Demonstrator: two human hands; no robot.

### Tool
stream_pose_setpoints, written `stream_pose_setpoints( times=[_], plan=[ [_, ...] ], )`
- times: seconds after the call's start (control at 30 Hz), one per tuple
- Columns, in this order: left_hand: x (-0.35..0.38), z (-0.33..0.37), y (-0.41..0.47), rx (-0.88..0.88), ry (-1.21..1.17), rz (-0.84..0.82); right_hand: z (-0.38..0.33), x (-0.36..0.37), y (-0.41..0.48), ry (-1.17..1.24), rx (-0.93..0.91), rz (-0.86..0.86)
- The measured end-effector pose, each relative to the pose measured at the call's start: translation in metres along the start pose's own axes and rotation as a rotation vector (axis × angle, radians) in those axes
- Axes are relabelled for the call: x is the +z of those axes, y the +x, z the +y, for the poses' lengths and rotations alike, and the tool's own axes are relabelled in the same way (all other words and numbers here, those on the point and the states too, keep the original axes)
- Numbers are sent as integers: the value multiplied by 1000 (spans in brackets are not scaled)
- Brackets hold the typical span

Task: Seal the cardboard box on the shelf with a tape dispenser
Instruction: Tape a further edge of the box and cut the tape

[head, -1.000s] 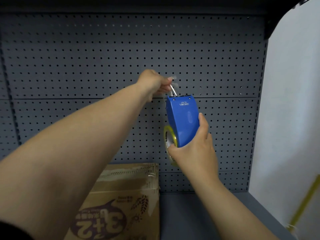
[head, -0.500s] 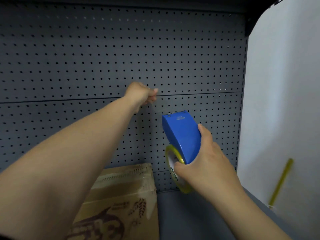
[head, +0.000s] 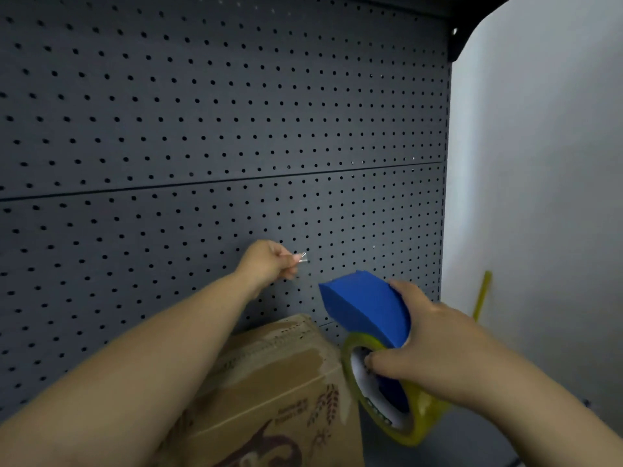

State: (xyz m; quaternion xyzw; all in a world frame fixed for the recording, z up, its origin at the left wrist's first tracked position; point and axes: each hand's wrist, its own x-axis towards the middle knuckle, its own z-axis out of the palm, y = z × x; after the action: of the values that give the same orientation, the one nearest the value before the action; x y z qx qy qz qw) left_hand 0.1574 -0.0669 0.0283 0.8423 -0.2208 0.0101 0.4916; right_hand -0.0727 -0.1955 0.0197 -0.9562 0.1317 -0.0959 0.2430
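Back panel: a dark grey perforated metal pegboard [head: 202, 129] fills the far side, with a horizontal seam across its middle.
Side wall: a plain pale grey wall [head: 539, 197] stands at the right, and a thin yellow stick [head: 482, 293] leans against it low down.
Shelf: the dark grey shelf floor [head: 455, 446] shows only at the lower right, near the tape roll.
Box: the brown printed cardboard box [head: 276, 392] sits on the shelf at the lower centre, its far edge close to the pegboard, partly hidden by the left forearm.
Dispenser: the blue plastic tape dispenser [head: 367, 308] is held in the air to the right of the box's far corner, nose pointing far and left.
Tape roll: a yellowish clear tape roll [head: 397, 419] sits on the dispenser's near end.
Right hand: the right hand [head: 435, 348] has its grip closed around the dispenser, fingers curled into the roll's core.
Left hand: the left hand [head: 269, 261] is raised before the pegboard, its grip pinched tight on a small clear tape end [head: 302, 257], above and left of the dispenser's nose.
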Motion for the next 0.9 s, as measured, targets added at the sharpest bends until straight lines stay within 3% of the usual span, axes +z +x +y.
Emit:
stream_pose_setpoints(
  times=[0.33, 0.77, 0.9],
  plan=[
    [30, -46, 8, -87, 65, -130, -25, -2, 8, -180, 106, -91],
    [42, -64, 13, -234, 217, -189, -1, 22, 2, -1, 146, -152],
    [44, -63, 8, -17, 313, -216, 5, 25, -1, 31, 153, -143]
  ],
)
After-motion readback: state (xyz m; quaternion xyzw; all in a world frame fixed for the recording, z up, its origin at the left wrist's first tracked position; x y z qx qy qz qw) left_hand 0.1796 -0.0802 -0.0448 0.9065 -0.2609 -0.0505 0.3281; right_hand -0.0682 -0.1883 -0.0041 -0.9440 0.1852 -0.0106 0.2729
